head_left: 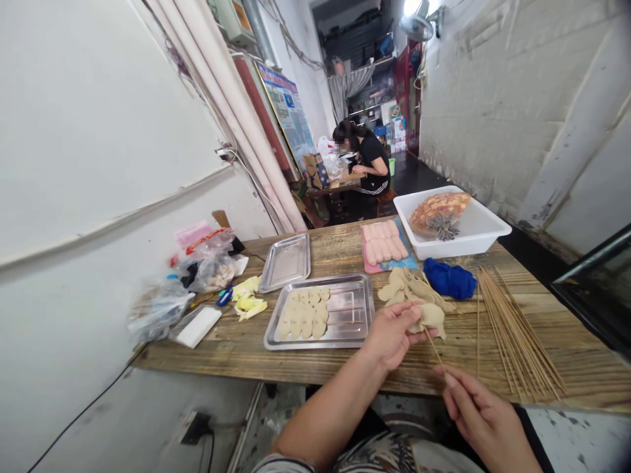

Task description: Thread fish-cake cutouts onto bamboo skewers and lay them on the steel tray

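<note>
My left hand pinches a flat, pale beige slice of food above the table. A thin wooden skewer runs from that slice down to my right hand, whose fingers are closed round its lower end. Whether the tip has gone through the slice is hidden by my left fingers. Just behind lies a pile of similar beige slices. To the left, a metal tray bears skewered beige slices in rows. Many loose skewers lie to the right of my hands.
A blue cloth bundle and a white tub with a packed bag stand behind my hands. Pink sausages sit nearby. A second metal tray, plastic bags and a white box are left. Another person sits farther back.
</note>
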Motion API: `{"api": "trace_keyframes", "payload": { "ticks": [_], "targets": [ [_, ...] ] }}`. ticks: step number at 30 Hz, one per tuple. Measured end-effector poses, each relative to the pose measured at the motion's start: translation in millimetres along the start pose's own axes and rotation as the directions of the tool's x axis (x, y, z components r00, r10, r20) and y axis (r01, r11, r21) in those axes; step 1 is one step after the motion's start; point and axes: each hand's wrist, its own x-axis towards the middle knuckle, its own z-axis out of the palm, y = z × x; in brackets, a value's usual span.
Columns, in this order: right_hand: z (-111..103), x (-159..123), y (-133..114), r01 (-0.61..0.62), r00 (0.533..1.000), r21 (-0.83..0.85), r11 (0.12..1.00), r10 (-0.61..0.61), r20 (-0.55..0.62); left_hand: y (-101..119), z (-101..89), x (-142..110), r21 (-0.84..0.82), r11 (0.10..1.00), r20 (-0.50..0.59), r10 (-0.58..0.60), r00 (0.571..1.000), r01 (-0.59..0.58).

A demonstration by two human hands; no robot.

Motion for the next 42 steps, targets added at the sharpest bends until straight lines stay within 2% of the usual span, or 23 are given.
{"api": "trace_keyframes", "payload": {
  "ticks": [8, 15, 22, 35, 42],
  "targets": [
    [0, 15, -13, -0.035, 0.999, 0.078, 0.996, 0.037, -0.026, -25, -0.1, -4, 0.022, 0.994, 0.020, -0.111, 0.994, 0.110],
    [-3, 18, -22, -0.015, 0.999, 0.082, 0.997, 0.019, -0.049, -19, -5.1, -3, -0.080, 0.992, 0.065, -0.088, 0.994, 0.093],
    [-5, 21, -19, -0.003, 0.998, 0.072, 0.997, 0.008, -0.068, -21, 1.4, -10, 0.009, 0.997, 0.085, -0.082, 0.993, 0.082],
    [0, 16, -31, -0.013, 1.000, 0.098, 0.995, 0.015, -0.019, -22, 1.4, -11, 0.049, 0.998, 0.028, -0.034, 0.999, 0.033],
    [1, 15, -29, -0.010, 0.999, 0.105, 0.994, 0.014, -0.040, -34, 3.5, -16, 0.009, 0.995, 0.042, -0.103, 0.994, 0.103]
  ]
}}
